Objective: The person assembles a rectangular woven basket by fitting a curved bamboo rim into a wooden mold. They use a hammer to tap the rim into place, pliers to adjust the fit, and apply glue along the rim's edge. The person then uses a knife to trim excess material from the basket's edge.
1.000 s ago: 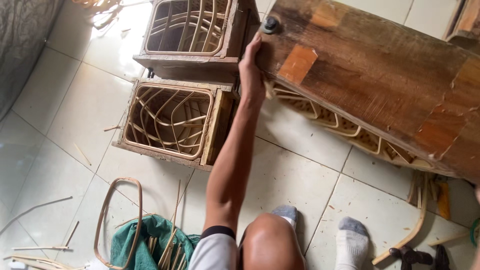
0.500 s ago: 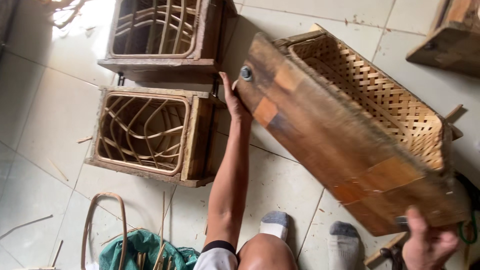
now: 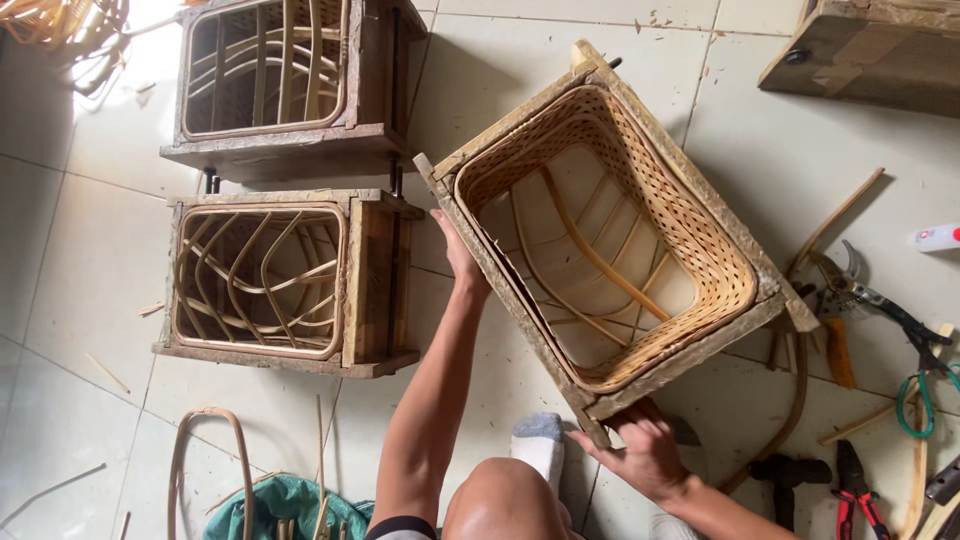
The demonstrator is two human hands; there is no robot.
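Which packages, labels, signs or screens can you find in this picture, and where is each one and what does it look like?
Small white tube or bottle: lies on the floor tiles at the far right edge, cut off by the frame; a long shape with a red band, possibly a label.
No signs or screens.

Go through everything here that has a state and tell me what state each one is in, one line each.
Woven basket in wooden frame: opening up, tilted, weave part done.
Left hand: gripping the frame's left edge.
Right hand: holding the frame's near corner.
Near frame on floor: on its side, only bare ribs inside.
Far frame: on its side, ribs only.
Pruning shears: lying on tiles, not held.
Red-handled pliers: on floor, untouched.
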